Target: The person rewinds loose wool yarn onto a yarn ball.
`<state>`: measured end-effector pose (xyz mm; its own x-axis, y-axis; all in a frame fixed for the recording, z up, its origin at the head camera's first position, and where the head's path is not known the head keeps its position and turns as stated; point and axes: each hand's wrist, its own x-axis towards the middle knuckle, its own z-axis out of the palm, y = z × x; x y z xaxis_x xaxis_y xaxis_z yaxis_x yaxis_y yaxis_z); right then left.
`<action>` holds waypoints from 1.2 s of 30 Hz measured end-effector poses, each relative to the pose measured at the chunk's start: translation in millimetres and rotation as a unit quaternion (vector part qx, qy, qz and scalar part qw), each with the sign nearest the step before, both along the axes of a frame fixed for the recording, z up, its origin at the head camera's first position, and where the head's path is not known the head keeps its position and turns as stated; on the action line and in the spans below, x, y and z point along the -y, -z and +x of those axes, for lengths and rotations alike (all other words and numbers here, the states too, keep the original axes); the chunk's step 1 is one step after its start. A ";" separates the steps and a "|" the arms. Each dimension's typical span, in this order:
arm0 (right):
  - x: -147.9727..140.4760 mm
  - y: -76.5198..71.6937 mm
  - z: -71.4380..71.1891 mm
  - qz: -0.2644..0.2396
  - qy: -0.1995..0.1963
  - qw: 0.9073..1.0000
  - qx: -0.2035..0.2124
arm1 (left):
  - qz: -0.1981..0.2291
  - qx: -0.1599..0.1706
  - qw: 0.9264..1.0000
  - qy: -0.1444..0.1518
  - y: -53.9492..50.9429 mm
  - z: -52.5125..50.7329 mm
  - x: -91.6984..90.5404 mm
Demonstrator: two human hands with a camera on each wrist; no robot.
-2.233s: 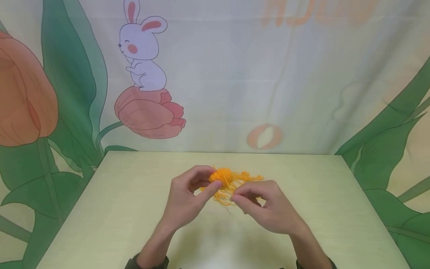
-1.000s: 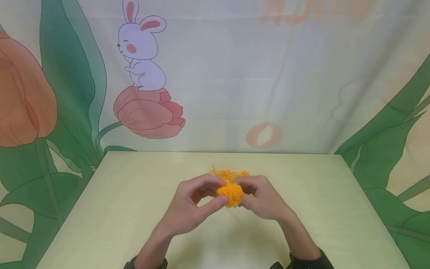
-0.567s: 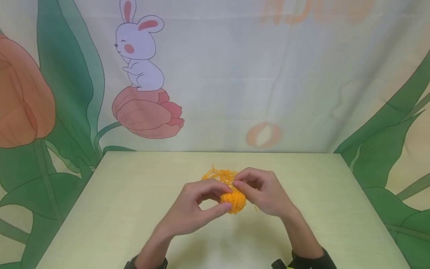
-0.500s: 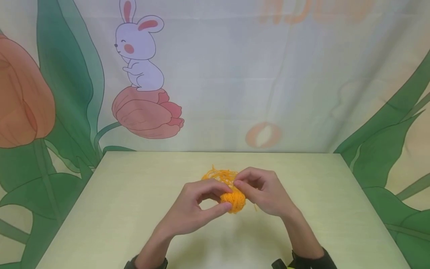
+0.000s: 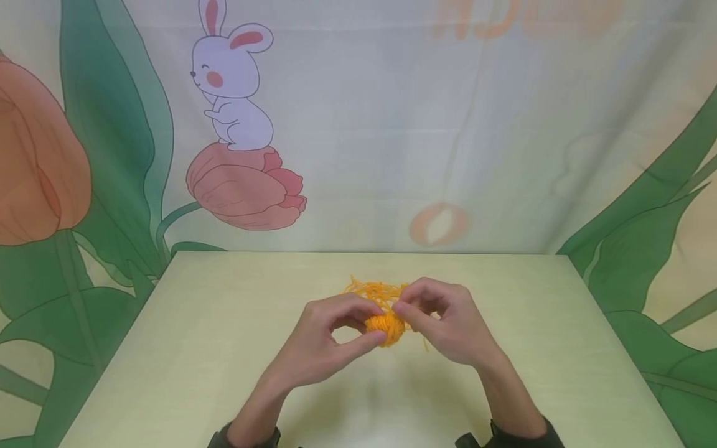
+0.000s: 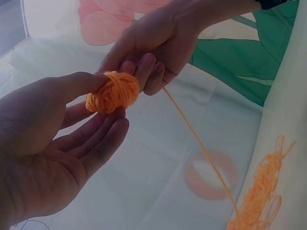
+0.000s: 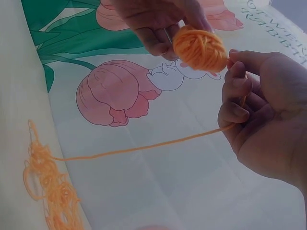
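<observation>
My left hand [image 5: 325, 339] grips a small ball of orange yarn [image 5: 386, 328] between thumb and fingers, above the table. Close on its right, my right hand [image 5: 450, 320] pinches the strand coming off the ball. In the right wrist view the strand [image 7: 158, 144] passes through the curled fingers of my right hand [image 7: 268, 105] and runs to a loose tangle of yarn [image 7: 60, 199]. The left wrist view shows the ball [image 6: 114, 92] held at the fingertips of my left hand [image 6: 53, 143]. Behind the hands, the tangle [image 5: 375, 289] lies on the table, partly hidden.
The pale table [image 5: 224, 298] extends to both sides of the hands. Behind it hangs a light cloth [image 5: 358, 124] printed with a rabbit, tulips and green leaves. Dark sleeves show at the lower edge of the head view.
Over the last half second, the yarn ball and left hand have risen slightly in the head view, and the right hand has shifted a little right. Earlier, the ball was farther back and turned differently.
</observation>
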<state>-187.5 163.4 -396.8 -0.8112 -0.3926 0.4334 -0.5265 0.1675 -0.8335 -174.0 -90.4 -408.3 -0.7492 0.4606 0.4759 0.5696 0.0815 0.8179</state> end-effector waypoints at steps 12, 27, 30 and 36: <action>0.1 -8.1 9.7 -0.006 -0.018 0.999 -0.038 | 0.013 -0.004 0.999 -0.052 0.7 -2.4 0.7; 3.8 -5.9 9.7 0.010 -0.097 0.991 -0.093 | 0.093 0.013 0.989 -0.110 -1.7 -3.6 1.8; 5.8 -5.5 8.5 0.016 -0.110 0.987 -0.113 | 0.117 0.017 0.986 -0.118 -1.6 -3.7 1.9; 9.1 -4.1 6.3 0.024 -0.135 0.982 -0.134 | 0.144 0.042 0.979 -0.136 -3.9 -2.7 2.2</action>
